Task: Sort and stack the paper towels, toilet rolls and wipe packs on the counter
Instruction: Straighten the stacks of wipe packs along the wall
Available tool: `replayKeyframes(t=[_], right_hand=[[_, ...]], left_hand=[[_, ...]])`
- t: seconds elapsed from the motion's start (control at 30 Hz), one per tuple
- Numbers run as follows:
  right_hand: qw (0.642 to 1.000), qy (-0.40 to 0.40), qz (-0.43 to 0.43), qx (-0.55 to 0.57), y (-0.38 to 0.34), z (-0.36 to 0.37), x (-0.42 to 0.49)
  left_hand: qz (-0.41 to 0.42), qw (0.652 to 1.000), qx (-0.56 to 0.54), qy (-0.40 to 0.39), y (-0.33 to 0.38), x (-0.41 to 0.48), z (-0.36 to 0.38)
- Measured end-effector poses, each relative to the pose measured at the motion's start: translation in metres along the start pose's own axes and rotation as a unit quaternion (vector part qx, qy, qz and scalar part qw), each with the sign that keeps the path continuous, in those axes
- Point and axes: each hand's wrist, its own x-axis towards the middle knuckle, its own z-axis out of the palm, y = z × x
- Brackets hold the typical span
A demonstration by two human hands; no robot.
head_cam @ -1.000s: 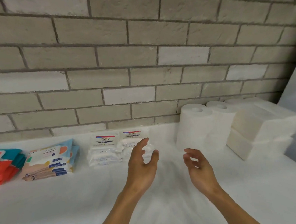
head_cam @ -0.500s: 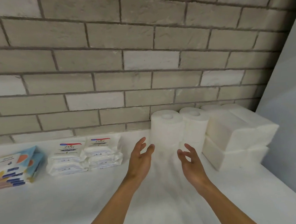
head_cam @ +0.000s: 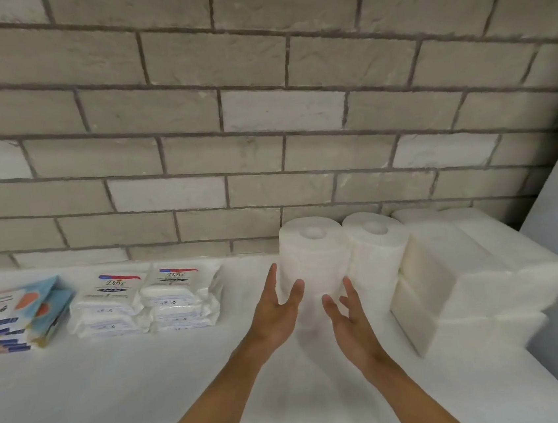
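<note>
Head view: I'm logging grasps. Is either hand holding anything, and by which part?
Nothing is gripped. The left hand and right hand are open, fingers spread, in front of the paper roll; whether they touch it cannot be told.

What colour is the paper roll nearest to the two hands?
The paper roll is plain white; the head view shows it.

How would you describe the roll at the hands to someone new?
Along the brick wall, toward the right corner, upright rolls stand beside folded towel stacks. It is the leftmost roll, nearest the Dove wipe packs, with left hand and right hand either side.
</note>
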Motion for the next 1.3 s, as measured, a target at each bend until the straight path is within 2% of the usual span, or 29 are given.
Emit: replayKeyframes(t=[0.13,0.33,0.83,1.0,1.3], right_hand=[[0.998,0.019,-0.060,-0.013,0.001,0.006,0.008],[0.995,0.032,-0.089,0.012,-0.003,0.017,0.014],[0.997,-0.034,-0.061,0.031,-0.008,0.051,0.010],[0.994,-0.050,-0.067,0.065,-0.016,0.065,0.004],[0.995,-0.066,-0.050,0.053,-0.014,0.069,0.004]], left_hand=[[0.027,0.999,-0.023,-0.011,-0.012,0.010,0.006],[0.071,0.997,-0.030,0.016,-0.014,0.019,0.008],[0.081,0.992,-0.075,0.066,-0.035,0.019,-0.035],[0.067,0.993,-0.085,0.048,-0.051,0.026,-0.052],[0.078,0.995,-0.062,0.011,-0.045,0.018,-0.069]])
